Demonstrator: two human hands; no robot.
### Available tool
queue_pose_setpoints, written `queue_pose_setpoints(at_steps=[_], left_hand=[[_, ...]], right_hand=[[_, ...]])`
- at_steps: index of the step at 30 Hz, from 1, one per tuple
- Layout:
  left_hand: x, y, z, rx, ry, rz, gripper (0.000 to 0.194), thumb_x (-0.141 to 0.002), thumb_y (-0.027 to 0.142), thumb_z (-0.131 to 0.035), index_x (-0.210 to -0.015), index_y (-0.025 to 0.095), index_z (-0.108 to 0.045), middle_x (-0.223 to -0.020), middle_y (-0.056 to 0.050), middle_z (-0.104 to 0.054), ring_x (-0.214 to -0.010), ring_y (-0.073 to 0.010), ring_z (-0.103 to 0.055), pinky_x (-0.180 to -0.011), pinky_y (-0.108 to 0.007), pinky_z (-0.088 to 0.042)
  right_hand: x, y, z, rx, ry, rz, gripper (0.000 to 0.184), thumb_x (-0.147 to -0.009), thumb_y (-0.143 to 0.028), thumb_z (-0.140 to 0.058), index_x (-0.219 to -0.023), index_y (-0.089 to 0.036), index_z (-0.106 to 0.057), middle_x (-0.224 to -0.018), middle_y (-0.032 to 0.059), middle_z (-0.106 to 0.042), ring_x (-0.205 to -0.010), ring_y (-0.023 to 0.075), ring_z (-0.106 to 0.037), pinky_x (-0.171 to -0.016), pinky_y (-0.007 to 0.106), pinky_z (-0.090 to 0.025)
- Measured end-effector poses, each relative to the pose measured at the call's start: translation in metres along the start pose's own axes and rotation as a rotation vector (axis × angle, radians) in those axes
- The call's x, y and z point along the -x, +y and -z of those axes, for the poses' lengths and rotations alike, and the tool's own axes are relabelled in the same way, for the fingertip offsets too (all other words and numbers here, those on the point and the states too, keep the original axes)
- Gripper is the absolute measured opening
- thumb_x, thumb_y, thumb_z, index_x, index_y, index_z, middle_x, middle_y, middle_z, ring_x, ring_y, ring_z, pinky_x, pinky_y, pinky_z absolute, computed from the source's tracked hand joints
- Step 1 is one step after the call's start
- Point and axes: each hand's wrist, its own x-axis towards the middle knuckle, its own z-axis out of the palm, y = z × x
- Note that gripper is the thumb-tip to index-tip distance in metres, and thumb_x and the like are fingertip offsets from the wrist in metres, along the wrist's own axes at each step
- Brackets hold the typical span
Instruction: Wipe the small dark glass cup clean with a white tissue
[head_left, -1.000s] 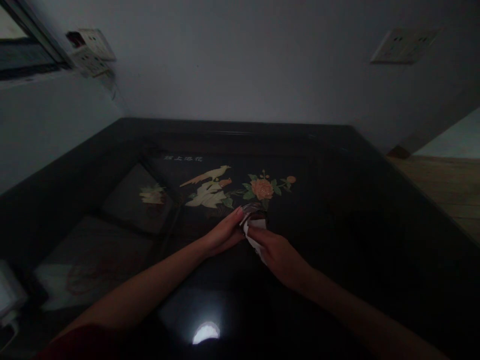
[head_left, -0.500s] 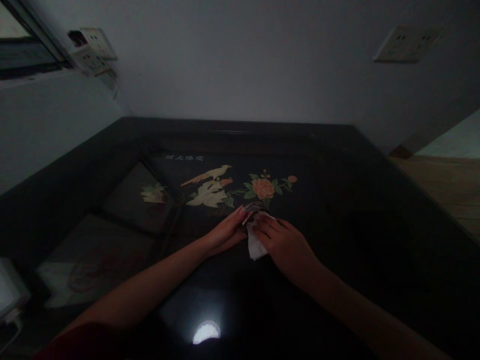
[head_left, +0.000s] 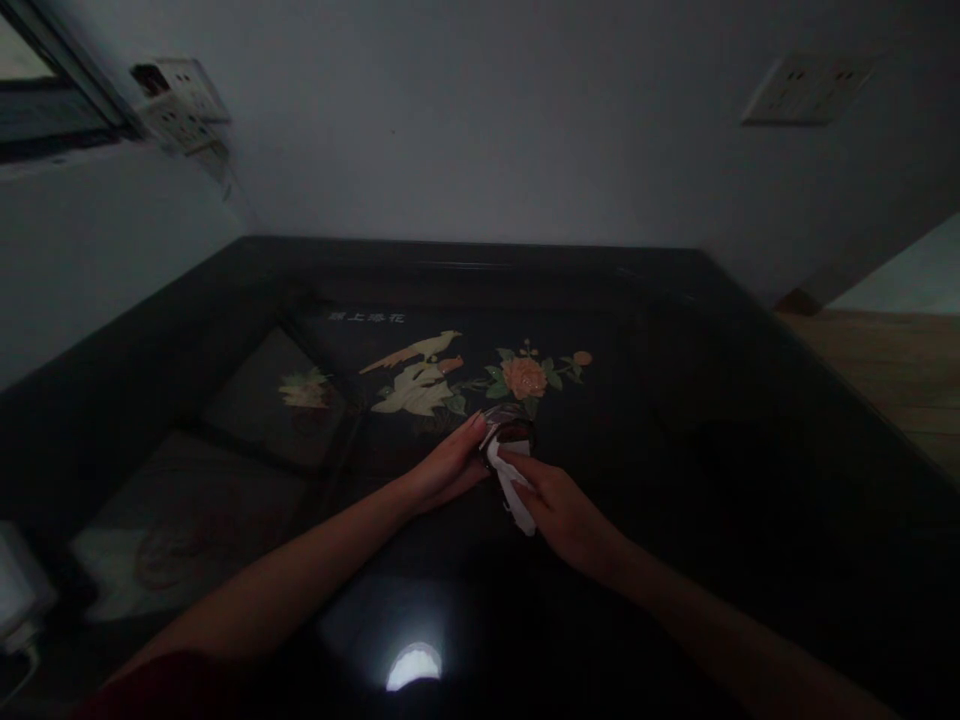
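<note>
My left hand (head_left: 450, 465) lies on a glossy black table (head_left: 675, 420), its fingers curled round a small dark shiny object (head_left: 510, 428) that I cannot name. My right hand (head_left: 559, 510) is closed on a white tissue (head_left: 516, 482) and presses it against the near side of that object. A painted bird and an orange flower (head_left: 523, 376) decorate the table just beyond the hands. The room is dim.
Grey walls close the table in at the back and left. Wall sockets sit at the upper left (head_left: 176, 105) and upper right (head_left: 806, 88). A wooden floor (head_left: 892, 365) shows at the right. A lamp's glare (head_left: 411, 665) reflects near the front edge.
My right hand, which lay spread over the tissue and object half a second ago, has drawn back toward me and closed on the tissue. My left hand has stayed put.
</note>
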Motion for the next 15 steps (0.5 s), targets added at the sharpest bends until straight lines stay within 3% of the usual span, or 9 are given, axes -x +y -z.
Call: queue_pose_setpoints(at_steps=[3, 7, 11, 15], left_hand=[[0.000, 0.001, -0.001, 0.000, -0.009, -0.002, 0.040, -0.079, 0.043, -0.064, -0.110, 0.017, -0.061, -0.113, -0.010, -0.065, -0.104, -0.0213, -0.059, -0.095, -0.033, -0.041], [0.001, 0.001, -0.001, 0.017, -0.019, 0.020, 0.040, -0.078, 0.041, -0.066, -0.110, 0.018, -0.062, -0.114, -0.009, -0.064, -0.104, -0.0203, -0.058, -0.094, -0.032, -0.041], [-0.002, -0.004, 0.003, 0.021, 0.005, 0.026, 0.043, -0.079, 0.045, -0.064, -0.112, 0.018, -0.062, -0.111, -0.011, -0.064, -0.098, -0.0203, -0.059, -0.085, -0.031, -0.044], [-0.007, -0.007, 0.004, 0.021, 0.006, 0.029, 0.046, -0.080, 0.050, -0.060, -0.111, 0.016, -0.062, -0.106, -0.012, -0.065, -0.098, -0.0229, -0.059, -0.082, -0.033, -0.045]], right_hand=[[0.000, 0.001, 0.003, 0.157, -0.062, 0.031, 0.049, -0.083, -0.001, -0.040, -0.129, -0.016, -0.052, -0.126, 0.0085, -0.062, -0.115, 0.0186, -0.058, -0.101, 0.034, -0.043], [0.000, 0.001, 0.011, 0.524, -0.157, 0.110, 0.045, -0.085, -0.001, -0.041, -0.126, -0.011, -0.055, -0.129, 0.0126, -0.058, -0.119, 0.0216, -0.055, -0.099, 0.037, -0.046], [-0.002, 0.000, 0.014, 0.869, -0.105, 0.185, 0.034, -0.088, -0.006, -0.045, -0.116, -0.011, -0.062, -0.122, 0.0138, -0.063, -0.120, 0.0253, -0.054, -0.098, 0.046, -0.045], [-0.004, 0.000, 0.014, 0.961, -0.045, 0.261, 0.029, -0.089, -0.008, -0.046, -0.109, -0.012, -0.065, -0.117, 0.0135, -0.066, -0.116, 0.0242, -0.056, -0.103, 0.048, -0.039]])
